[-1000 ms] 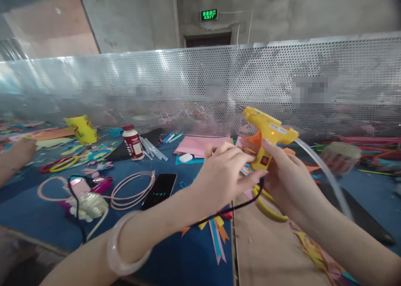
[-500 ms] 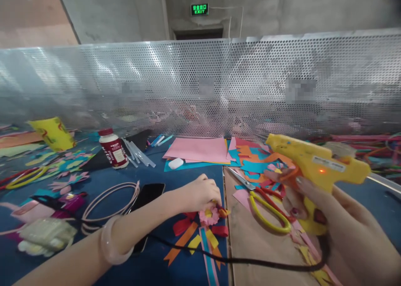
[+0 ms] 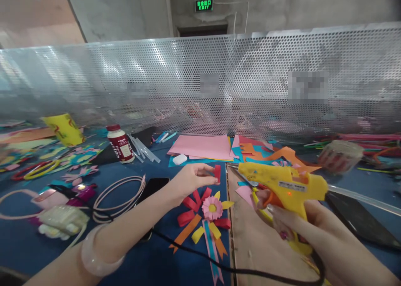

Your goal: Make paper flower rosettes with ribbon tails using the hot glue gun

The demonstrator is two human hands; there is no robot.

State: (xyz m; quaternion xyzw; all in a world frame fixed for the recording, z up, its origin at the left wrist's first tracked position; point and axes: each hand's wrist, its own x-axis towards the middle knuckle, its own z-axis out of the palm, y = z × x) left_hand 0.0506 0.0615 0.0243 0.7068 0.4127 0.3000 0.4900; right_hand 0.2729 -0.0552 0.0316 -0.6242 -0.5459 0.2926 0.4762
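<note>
Red paper strip (image 3: 217, 173) at tips of left fingers (image 3: 206, 180)

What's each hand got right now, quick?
Left hand: closed, pinching a small red strip between thumb and fingers.
Right hand: closed around the handle of the yellow glue gun.

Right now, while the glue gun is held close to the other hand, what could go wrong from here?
First, the nozzle of the yellow glue gun points toward the left hand, which pinches a red paper strip; with the indicator light lit, the tip may be hot and could burn the fingers.
Second, the black cord crosses the ribbon tail below the pink flower, so moving the right hand might drag it.
</note>
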